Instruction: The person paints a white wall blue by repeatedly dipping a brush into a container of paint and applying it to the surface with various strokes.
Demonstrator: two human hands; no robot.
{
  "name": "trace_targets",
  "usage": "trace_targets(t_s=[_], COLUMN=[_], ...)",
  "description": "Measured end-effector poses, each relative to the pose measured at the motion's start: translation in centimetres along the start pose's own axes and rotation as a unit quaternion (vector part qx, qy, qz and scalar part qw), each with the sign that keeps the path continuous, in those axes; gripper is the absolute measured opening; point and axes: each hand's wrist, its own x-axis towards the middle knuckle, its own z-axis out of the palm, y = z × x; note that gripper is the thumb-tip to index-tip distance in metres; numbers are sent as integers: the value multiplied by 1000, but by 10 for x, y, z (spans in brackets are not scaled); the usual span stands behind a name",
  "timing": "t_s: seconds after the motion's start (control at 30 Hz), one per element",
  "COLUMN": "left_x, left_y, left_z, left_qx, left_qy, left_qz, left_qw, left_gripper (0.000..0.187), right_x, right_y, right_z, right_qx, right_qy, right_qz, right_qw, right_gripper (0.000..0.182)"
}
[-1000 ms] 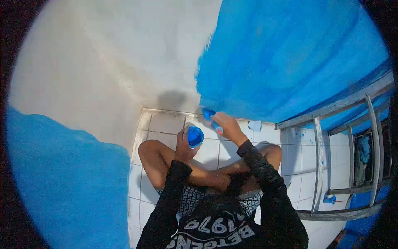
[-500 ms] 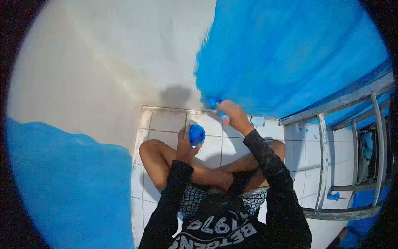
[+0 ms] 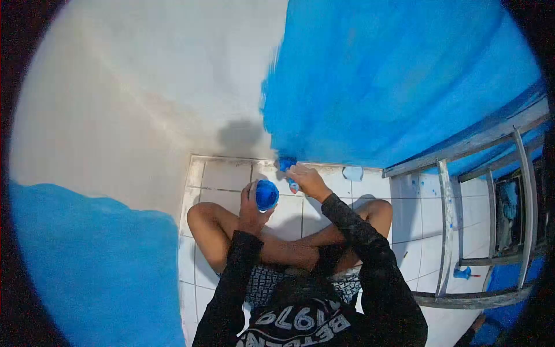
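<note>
In the head view my left hand (image 3: 250, 213) is closed around a small cup of blue paint (image 3: 267, 195), held above the floor tiles in front of my crossed legs. My right hand (image 3: 310, 183) grips a paintbrush (image 3: 287, 163) whose blue-coated bristles are at the foot of the wall, where it meets the floor. A bit of its reddish handle end shows below the fingers. The blue painted part of the wall (image 3: 370, 81) rises above the brush, with the unpainted pale part (image 3: 231, 75) to its left.
A wooden ladder (image 3: 444, 225) stands on the right. Behind its rails a second blue-stained brush (image 3: 464, 273) lies on the tiles (image 3: 416, 243). A pale scrap (image 3: 352, 173) sits by the wall base. Blue paint covers the lower left wall (image 3: 92, 254).
My right hand has brought the brush down the wall to its bottom edge. My left hand keeps hold of the paint cup. The whole view has shifted slightly.
</note>
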Motion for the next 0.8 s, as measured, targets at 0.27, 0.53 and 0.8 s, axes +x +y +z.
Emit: trace_targets(t_s=[0.27,0.53,0.8], left_x=[-3,1,0], left_y=[-8,3,16], left_z=[7,5,-3], left_qx=[54,-26,-34], left_qy=[-18,4,-27], left_qz=[17,-16,-50], left_qw=[998,1000,998], left_gripper=[97,98,99], right_x=[-13,-35,-108], right_y=[2,-44,-36], right_z=[-26,-70,-10], right_qx=[-44,256,719], right_qy=[72,327,465], right_qz=[-22,309,407], right_qw=[996,856,319], right_gripper=[49,17,28])
